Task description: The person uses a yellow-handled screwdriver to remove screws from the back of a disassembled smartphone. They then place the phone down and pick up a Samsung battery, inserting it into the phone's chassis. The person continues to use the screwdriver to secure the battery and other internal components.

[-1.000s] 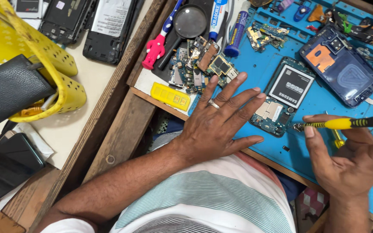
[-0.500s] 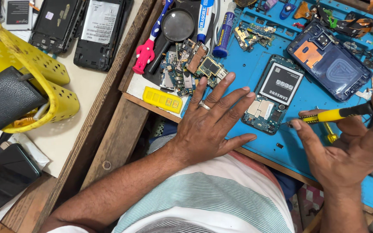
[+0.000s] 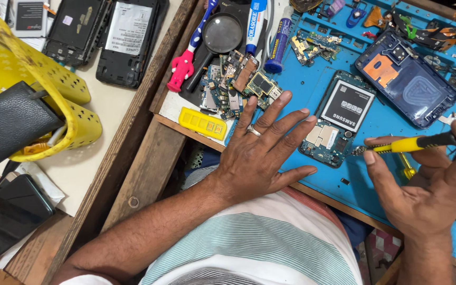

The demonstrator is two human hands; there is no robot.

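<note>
- left hand (image 3: 259, 153) spread flat, fingers apart, palm down on blue work mat (image 3: 312, 84) at the mat's near edge; ring on one finger; fingertips just beside opened phone (image 3: 336, 119)
- right hand (image 3: 428, 184) pinching yellow-handled screwdriver (image 3: 412, 143) between thumb and fingers, over mat's near right part; tip points left, right at the opened phone's near right corner, cannot tell if touching
- opened phone: back off, one black battery in it, circuit board showing at its near end; lies mid-mat
- blue phone back shell (image 3: 405, 76) lies toward mat's far right, apart from opened phone
- mat's far edge has shallow compartments holding small parts and flex bits, too small to count
- pile of loose circuit boards (image 3: 236, 84) at mat's left edge, several, exact count unclear
- one magnifying glass (image 3: 220, 34), one pink-and-blue toothbrush (image 3: 188, 58), one blue-capped tube (image 3: 278, 45) at mat's far left corner
- one small yellow case (image 3: 202, 123) on the near left corner, shut, contents not visible
- yellow perforated basket (image 3: 75, 105) at table's left edge, holds one black pouch (image 3: 9, 124)
- two opened black phones (image 3: 106, 37) at table's far edge, side by side, backs off
- one dark phone (image 3: 6, 214) at near left corner of table
</note>
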